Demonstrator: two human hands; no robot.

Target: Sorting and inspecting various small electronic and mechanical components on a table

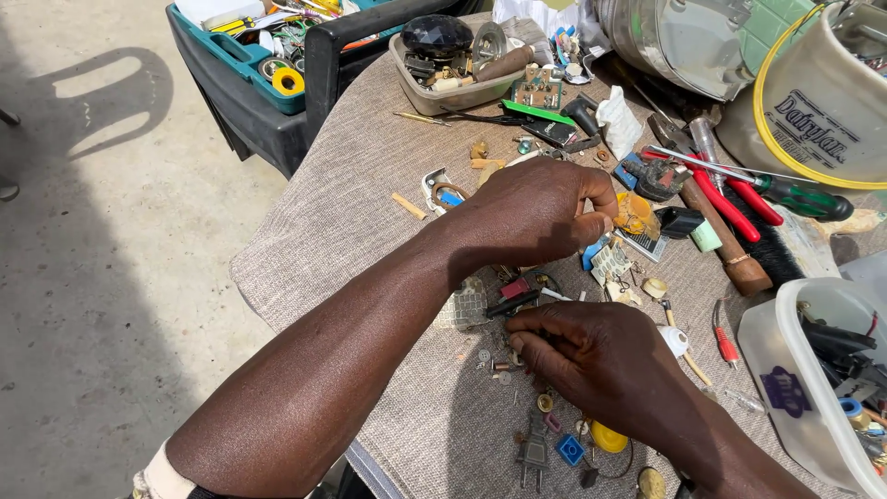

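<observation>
My left hand [536, 214] is curled over the middle of the cloth-covered surface [351, 222], thumb and fingertips pinched together near an amber-coloured scrap [636, 214]; whether I am gripping it or something smaller beside it I cannot tell, because my own fingers cover the spot. My right hand [591, 356] lies lower and nearer to me, fingers drawn narrow around a thin dark piece [510, 305] that pokes out toward the left; its far end is plain enough, but the held end is lost under my knuckles. I judge that I keep both hands close together and low so that the tiny parts stay over the cloth, which would stop them from rolling. Small screws [490, 362], a blue square part [570, 450] and a yellow disc [609, 437] lie scattered just below my right hand. Further off, red-handled pliers [730, 205] and a green-handled screwdriver [795, 196] rest side by side near a wooden handle [725, 242]. A shallow tray [457, 92] of odds and ends sits at the far edge, and a clear plastic tub [785, 370] at the right is cut off by the frame, as is the teal toolbox [249, 65] on the ground at the upper left.
</observation>
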